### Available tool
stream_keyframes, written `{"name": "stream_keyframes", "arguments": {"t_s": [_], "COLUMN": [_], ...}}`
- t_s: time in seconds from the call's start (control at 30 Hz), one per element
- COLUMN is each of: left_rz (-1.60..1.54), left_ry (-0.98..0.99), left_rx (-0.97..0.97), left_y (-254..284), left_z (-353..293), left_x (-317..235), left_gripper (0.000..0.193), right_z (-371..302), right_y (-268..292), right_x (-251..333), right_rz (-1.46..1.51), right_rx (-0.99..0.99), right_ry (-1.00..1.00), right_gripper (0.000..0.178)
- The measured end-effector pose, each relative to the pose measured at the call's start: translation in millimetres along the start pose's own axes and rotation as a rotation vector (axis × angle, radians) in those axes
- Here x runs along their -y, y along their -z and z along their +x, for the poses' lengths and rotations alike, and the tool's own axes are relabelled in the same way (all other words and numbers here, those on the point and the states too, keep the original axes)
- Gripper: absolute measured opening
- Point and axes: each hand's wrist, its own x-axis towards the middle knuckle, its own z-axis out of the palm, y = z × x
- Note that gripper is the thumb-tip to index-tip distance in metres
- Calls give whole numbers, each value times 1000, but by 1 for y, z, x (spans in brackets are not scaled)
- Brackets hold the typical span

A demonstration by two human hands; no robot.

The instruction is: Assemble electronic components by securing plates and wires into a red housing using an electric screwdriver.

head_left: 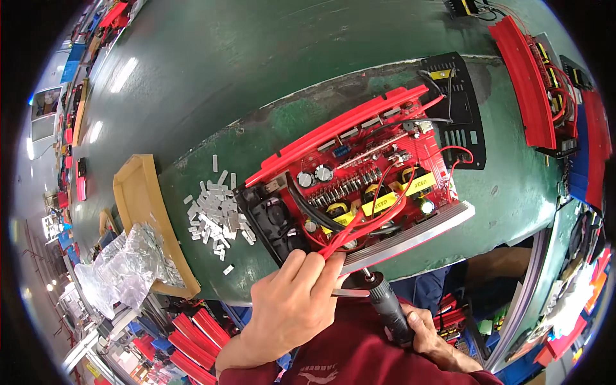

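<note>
Cables (367,227) in left grip (292,305), red circuit board (371,171) just beyond

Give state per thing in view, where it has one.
Left hand: fingers closed on red wires
Right hand: gripping black screwdriver
Circuit board: exposed
Black slotted panel: lying flat
Metal strips: loose, piled
Cardboard tray: open
Clear plastic bag: crumpled
</note>
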Motion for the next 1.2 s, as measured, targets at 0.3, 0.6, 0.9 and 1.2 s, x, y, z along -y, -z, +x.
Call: {"name": "stream_keyframes", "arguments": {"t_s": [0.3, 0.6, 0.9, 1.2], "left_rz": [-51, -61, 62, -135], "left_ry": [25, 134, 617, 868], "left_rx": [16, -267, -648, -604], "left_y": [-1, -9, -27, -33], "left_z": [12, -15, -67, -75], "left_x": [-8, -8, 53, 68], "left_gripper": [35, 18, 22, 8], "right_z": [17, -25, -25, 5], "right_y": [5, 69, 122, 123], "right_x": [-39, -11, 102, 135], "right_rz": [962, -262, -619, -995], "right_rx": [680, 35, -363, -942], "right_ry": [-300, 258, 330, 778], "right_gripper": [90, 57, 82, 34]}}
